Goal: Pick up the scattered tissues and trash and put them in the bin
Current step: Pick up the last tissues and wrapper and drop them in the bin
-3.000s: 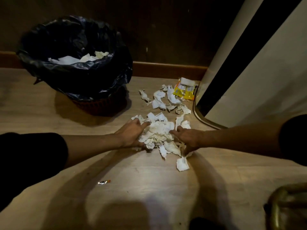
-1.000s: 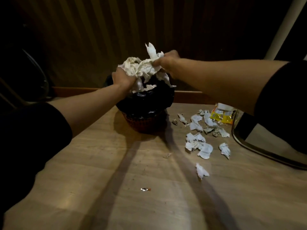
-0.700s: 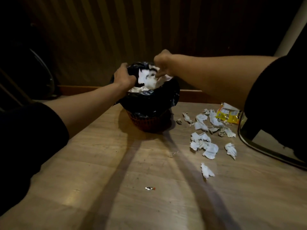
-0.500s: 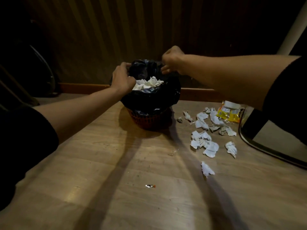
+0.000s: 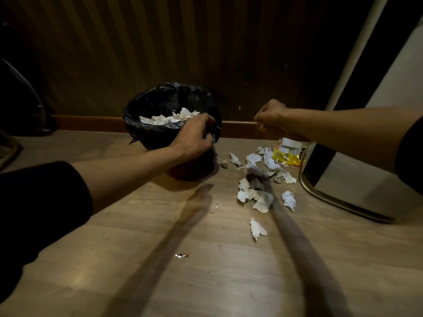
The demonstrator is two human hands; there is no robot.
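The bin has a black liner over a reddish basket and stands by the wall, with white tissues heaped inside. My left hand sits at the bin's front right rim with fingers curled, and no tissue shows in it. My right hand hangs in the air to the right of the bin, loosely closed and empty. Several crumpled tissues lie scattered on the wooden floor right of the bin. A yellow wrapper lies behind them. One tissue lies apart, nearer to me.
A small foil scrap and a clear plastic bit lie on the floor in front of the bin. A white and black unit with a metal base rim stands at the right. Dark striped wall and baseboard run behind.
Both hands lifted a pile of tissues from the floor and dropped it into the bin. Now the right hand has pulled away to the right and the left hand has moved to the rim's front.
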